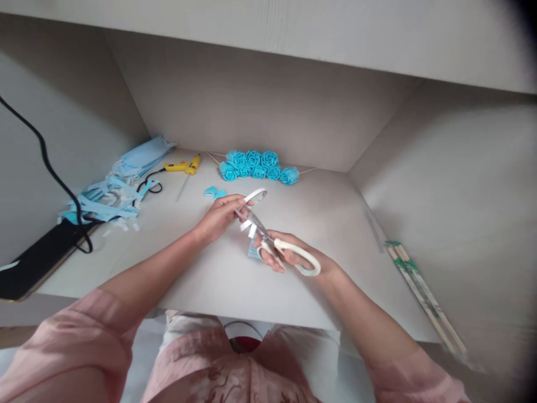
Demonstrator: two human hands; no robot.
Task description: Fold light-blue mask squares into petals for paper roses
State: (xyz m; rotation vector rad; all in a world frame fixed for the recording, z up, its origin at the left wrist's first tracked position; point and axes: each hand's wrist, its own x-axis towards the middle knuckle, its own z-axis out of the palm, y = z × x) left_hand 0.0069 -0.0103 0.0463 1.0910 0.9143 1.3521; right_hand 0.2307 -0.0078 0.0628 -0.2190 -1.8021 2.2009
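Pink shirt closest. Left hand pinches white strip above table. Right hand curls through handles of scissors, blades close to left fingers. Crooked snip might nick finger; weak pinch might let strip slip. Blue flowers behind.
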